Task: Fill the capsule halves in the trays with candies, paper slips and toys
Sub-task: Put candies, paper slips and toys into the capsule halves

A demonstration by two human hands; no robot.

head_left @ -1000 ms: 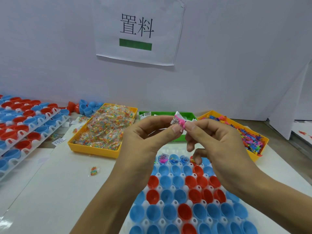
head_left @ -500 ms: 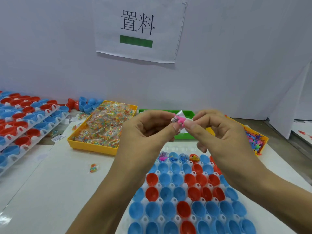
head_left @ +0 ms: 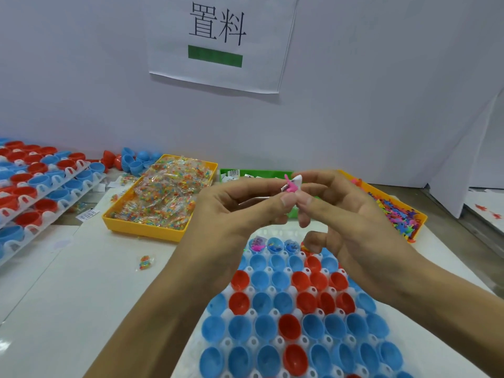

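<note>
- Above the far edge of the white tray (head_left: 226,343), in the head view, both hands meet; the left hand (head_left: 231,211) and the right hand (head_left: 351,222) pinch one small bundle between thumbs and fingertips: a pink toy (head_left: 289,186) against a white paper slip (head_left: 297,181), with a bit of wrapper showing; whether a candy is in the bundle I cannot tell.
- Along the tray's far row, three or four cups (head_left: 257,245) already hold bits; every other blue or red cup (head_left: 289,326) in sight looks empty, so the job seems barely begun.
- Beyond the tray's far edge sit a yellow bin of candies (head_left: 161,197), a green bin of slips (head_left: 253,174) and, at the tabletop's right edge, an orange bin of toys (head_left: 395,214).
- One stray candy packet (head_left: 146,262) lies on the tabletop left of the tray.
- At the left edge of the tabletop, stacked trays (head_left: 41,184) of red and blue cups wait.
</note>
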